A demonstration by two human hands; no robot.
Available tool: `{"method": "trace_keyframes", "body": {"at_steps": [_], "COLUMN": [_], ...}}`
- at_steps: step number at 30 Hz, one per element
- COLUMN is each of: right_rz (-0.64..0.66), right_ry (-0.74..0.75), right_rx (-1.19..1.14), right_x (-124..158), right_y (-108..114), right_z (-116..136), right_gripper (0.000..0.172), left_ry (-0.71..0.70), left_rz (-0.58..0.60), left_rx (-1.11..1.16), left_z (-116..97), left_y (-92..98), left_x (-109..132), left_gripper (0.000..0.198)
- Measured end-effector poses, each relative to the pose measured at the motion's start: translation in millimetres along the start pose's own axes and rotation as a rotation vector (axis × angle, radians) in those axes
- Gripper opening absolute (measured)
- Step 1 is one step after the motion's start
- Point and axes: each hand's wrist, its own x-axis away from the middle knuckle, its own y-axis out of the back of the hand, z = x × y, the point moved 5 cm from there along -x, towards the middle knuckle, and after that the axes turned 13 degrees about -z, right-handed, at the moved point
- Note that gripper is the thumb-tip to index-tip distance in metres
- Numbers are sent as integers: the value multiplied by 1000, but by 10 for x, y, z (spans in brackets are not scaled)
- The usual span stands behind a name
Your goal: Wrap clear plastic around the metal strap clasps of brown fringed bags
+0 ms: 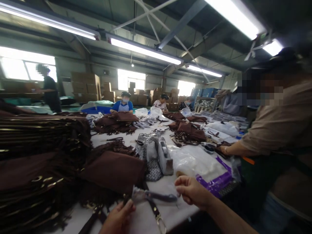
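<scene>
We pinch a dark brown leather strap with a brass clasp between our 2 hands: left hand closed on its crinkled clear wrapping, right hand gripping the far end, stretched taut over the white table for wrapping.

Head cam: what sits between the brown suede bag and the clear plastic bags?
A grey tape dispenser stands between brown suede bag and clear plastic bags.
</scene>
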Motion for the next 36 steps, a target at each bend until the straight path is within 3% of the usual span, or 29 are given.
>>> {"method": "trace_keyframes", "body": {"at_steps": [4,6,8,11,14,17,21,23,26,28,31,36], "right_rz": [143,155,136,93,129,135,45,103,161,58,-81,-26], "right_ry": [-92,-87,-57,-4,-37,-24,180,212,173,130,93,-25], "right_rx": [54,67,60,19,9,18,54,48,2,46,92,-99], "right_x": [153,116,40,-51,-47,-14,-3,11,-2,-61,-144,-129], "right_y": [-1012,-1351,-1546,-1620,-1613,-1618,-1624,-1669,-1721,-1699,-1665,-1687], "right_z": [-143,-202,-224,-228,-299,-340,-238,-225,-275,-331,-372,-404], "right_gripper": [20,23,31,45,53,48,28,36,40,28,29,44], "left_ry": [45,42,16,-33,-60,-52,-47,-47,-56,-61,-64,-73], "left_rz": [126,164,169,117,96,99,74,67,57,49,31,27], "left_rx": [96,119,86,58,90,90,61,54,46,31,6,-5], "left_z": [-67,-76,-56,-12,16,42,69,74,64,56,59,82], "left_y": [-95,-79,-47,-7,-8,-21,-16,-17,-24,-31,-35,-44], "left_x": [205,231,226,188,143,93,47,46,67,87,106,84], "left_gripper": [47,48,44,39,39,42,45,47,49,47,43,44]}}
